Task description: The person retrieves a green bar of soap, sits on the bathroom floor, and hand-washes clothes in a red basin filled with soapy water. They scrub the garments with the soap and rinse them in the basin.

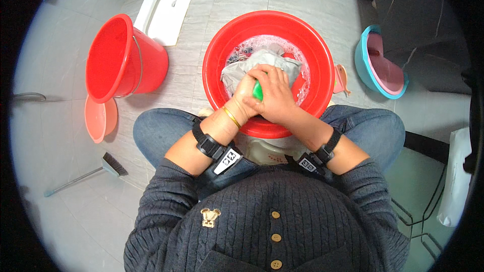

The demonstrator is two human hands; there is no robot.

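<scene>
A red basin (212, 65) stands on the floor in front of me, between my knees. Grey wet cloth (267, 59) lies bunched in its sudsy water, with a darker patterned piece (241, 55) at the far left of it. Over the near part of the cloth, my left hand (246, 92) and my right hand (276, 93) are closed together around a smooth bright-green piece (258, 90) that looks like a bar of soap. Most of it is hidden by my fingers, and the left fingertips are covered by the right hand.
A red bucket (151, 67) with a wire handle stands at left, a pink basin (101, 118) beside it. Beyond is a white squat toilet (164, 9). Blue and pink basins (385, 72) lean at right near a pink dipper (343, 77). A brush (113, 165) lies lower left.
</scene>
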